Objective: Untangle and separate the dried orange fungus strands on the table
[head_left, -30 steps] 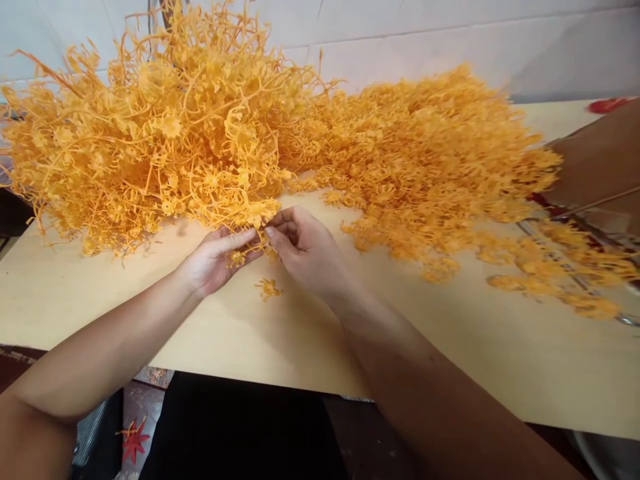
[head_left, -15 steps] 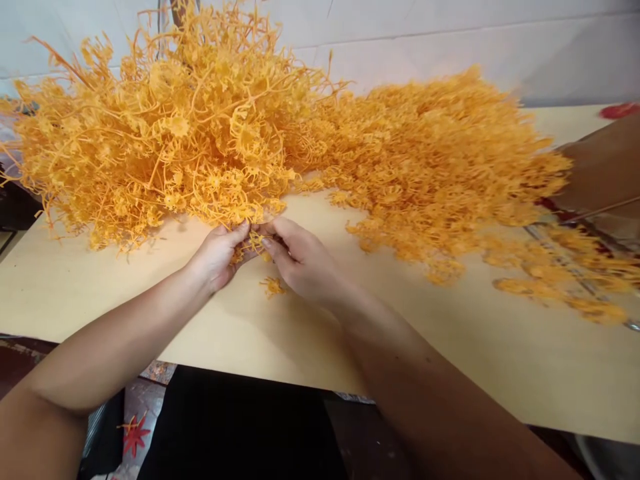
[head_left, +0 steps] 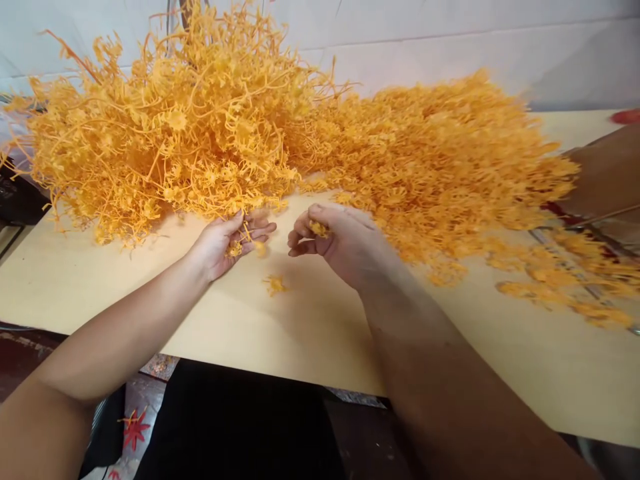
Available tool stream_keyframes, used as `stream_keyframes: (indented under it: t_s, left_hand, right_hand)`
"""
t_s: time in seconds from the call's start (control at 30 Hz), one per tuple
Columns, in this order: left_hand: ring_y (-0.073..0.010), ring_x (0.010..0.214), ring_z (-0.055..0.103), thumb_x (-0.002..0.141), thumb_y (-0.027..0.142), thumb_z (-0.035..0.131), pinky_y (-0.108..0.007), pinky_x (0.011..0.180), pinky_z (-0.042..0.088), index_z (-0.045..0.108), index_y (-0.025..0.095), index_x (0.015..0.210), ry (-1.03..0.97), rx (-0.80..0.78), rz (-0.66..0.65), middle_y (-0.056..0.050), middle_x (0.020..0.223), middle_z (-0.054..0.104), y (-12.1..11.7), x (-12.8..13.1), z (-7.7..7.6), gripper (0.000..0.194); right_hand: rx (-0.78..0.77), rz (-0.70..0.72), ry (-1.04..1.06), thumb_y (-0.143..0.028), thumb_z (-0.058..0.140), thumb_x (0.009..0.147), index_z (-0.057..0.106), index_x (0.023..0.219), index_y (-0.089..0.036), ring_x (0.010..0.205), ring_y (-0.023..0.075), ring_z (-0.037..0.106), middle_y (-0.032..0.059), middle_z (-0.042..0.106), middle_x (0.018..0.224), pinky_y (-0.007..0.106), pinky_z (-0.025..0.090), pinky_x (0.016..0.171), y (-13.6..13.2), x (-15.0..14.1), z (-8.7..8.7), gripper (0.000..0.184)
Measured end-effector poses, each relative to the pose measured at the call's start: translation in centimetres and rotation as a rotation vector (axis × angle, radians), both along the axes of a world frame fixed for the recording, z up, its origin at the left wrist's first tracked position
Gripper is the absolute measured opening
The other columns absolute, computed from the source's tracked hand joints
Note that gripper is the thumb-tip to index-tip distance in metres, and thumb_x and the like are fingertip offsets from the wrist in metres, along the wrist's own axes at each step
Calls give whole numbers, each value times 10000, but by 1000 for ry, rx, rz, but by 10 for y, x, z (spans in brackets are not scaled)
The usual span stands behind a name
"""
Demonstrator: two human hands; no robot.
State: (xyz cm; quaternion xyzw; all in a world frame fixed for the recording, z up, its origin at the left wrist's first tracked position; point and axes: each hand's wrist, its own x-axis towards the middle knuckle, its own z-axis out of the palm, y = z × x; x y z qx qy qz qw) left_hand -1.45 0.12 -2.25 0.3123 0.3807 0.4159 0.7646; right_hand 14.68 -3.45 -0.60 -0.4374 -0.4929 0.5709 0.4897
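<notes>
My left hand (head_left: 227, 243) pinches a thin yellow plastic flower stem (head_left: 246, 231) under the thumb, its other fingers loosely extended. A small yellow piece (head_left: 234, 249) lies against that palm. To the right, my right hand (head_left: 340, 240) curls around a small yellow plastic flower (head_left: 319, 229), partly covered by the fingers. One loose yellow flower piece (head_left: 275, 285) rests on the tabletop below and between the hands. Just beyond the left hand rises a large tangled heap of yellow-orange plastic flower stems (head_left: 175, 127).
A flatter pile of orange plastic flower sprays (head_left: 430, 160) covers the back right of the pale table (head_left: 240, 333). A brown cardboard-like object (head_left: 610, 160) stands at the right edge. Behind is a white wall (head_left: 425, 47). A red leaf shape (head_left: 135, 428) lies below the table.
My hands, together before, have come apart. The right hand has moved right and slightly up with a yellow flower in it; the left keeps its stem near the same place.
</notes>
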Motion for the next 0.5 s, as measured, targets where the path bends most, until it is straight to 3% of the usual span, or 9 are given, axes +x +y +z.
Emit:
stream_keyframes:
  t_s: [0.13, 0.3, 0.4, 0.5]
  left_hand:
    - [-150, 815, 653, 842, 303, 465, -241, 727, 470, 612, 112, 807, 29, 24, 1, -83, 806, 689, -1, 0, -1, 244]
    - [-152, 865, 649, 847, 285, 465, -233, 737, 483, 606, 109, 834, 17, 16, 39, -86, 840, 686, -3, 2, 3, 225]
    - [-147, 866, 651, 847, 245, 465, -239, 757, 495, 589, 113, 806, 6, 11, 70, -76, 827, 686, -4, 4, 4, 186]
    - [-146, 853, 654, 839, 237, 479, -251, 787, 499, 593, 110, 808, -4, 26, 84, -75, 841, 685, -3, 4, 2, 173]
  right_hand:
    - [-110, -32, -156, -402, 561, 775, 407, 649, -186, 481, 78, 521, -39, 455, 548, 231, 474, 473, 1, -4, -3, 294]
    - [-226, 17, -247, -194, 518, 803, 347, 759, -199, 440, 68, 540, -46, 555, 615, 198, 438, 424, -4, -18, -3, 176]
    - [-191, 22, -310, -73, 417, 794, 396, 801, -195, 419, 62, 482, -71, 501, 534, 191, 397, 436, -5, -19, -3, 124]
    - [-79, 63, -323, -129, 410, 810, 453, 816, -188, 408, 62, 379, -86, 390, 474, 199, 328, 435, -5, -18, -4, 74]
